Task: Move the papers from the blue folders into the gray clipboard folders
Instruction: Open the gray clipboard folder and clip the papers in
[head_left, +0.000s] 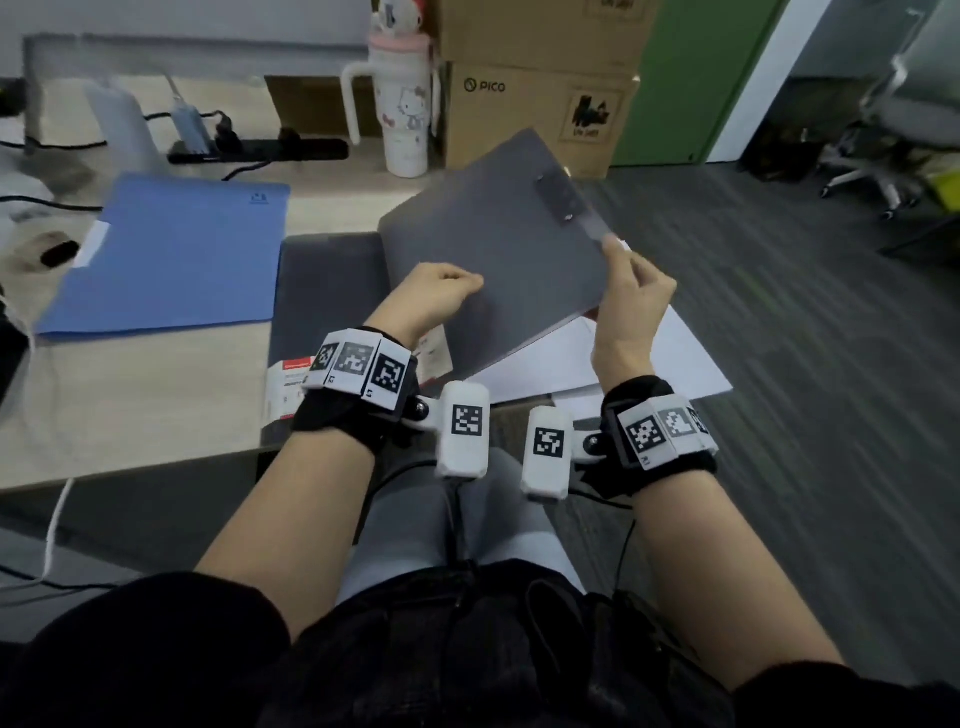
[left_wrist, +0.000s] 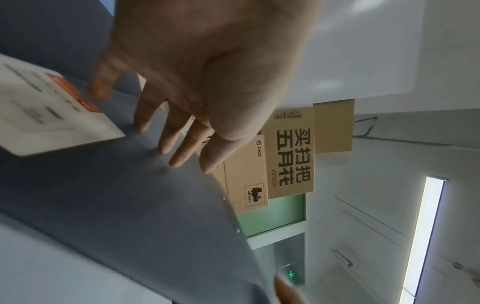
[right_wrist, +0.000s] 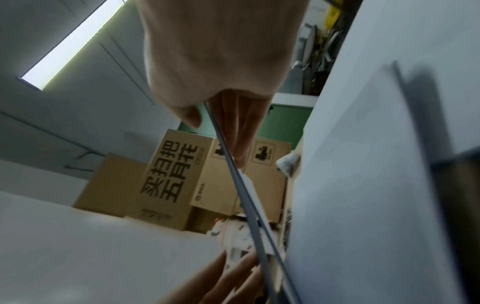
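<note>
The gray clipboard folder (head_left: 498, 249) is held up off the bench (head_left: 130, 405), tilted, its long axis running from near-left to far-right with the clip (head_left: 558, 200) at the far right end. The left hand (head_left: 436, 296) has the near-left edge, thumb on top and 4 fingers (left_wrist: 179, 148) spread flat against the underside, which only the left wrist view shows. The right hand (head_left: 631, 296) pinches the right edge between thumb and fingers; the right wrist view shows that edge as a thin line between them and a white sheet just beside it.

Loose white papers (head_left: 623, 364) lie beneath the lifted folder, spilling past the bench edge. 1 blue folder (head_left: 171, 254) lies closed and flat at the left of the bench. Another gray cover (head_left: 322, 291) lies flat between it and the held folder, with a red-and-white label (head_left: 288, 384) at its near end.

Behind stand 1 white tumbler (head_left: 402, 114) with a cartoon print and 2 stacked cardboard boxes (head_left: 540, 119) in the head view; the wrist views show a 3rd box with large black characters.
</note>
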